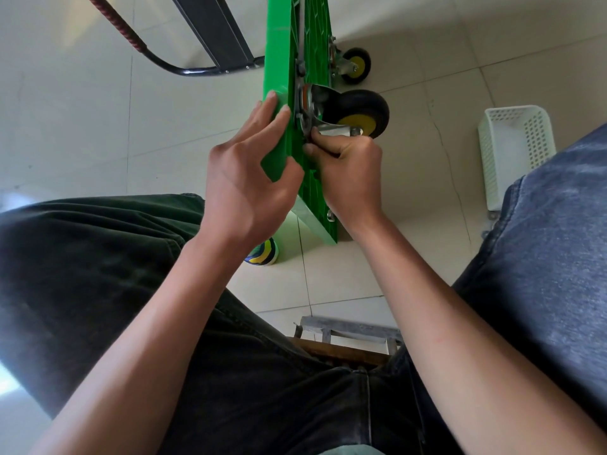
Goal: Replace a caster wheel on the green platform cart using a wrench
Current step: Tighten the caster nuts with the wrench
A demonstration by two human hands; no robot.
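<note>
Left hand [244,178] fingers rest straight on the green cart [279,77]; right hand [345,169] apparently pinches the caster [348,114] bracket.

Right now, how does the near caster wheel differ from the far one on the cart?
1. The near caster wheel shows larger in the head view; the far caster wheel shows smaller, further along the green cart.
2. The right hand grips at the near wheel's metal bracket; no hand touches the far wheel.
3. The left hand steadies the cart beside the near wheel, not the far one.
Both have black tyres and yellow hubs.
</note>
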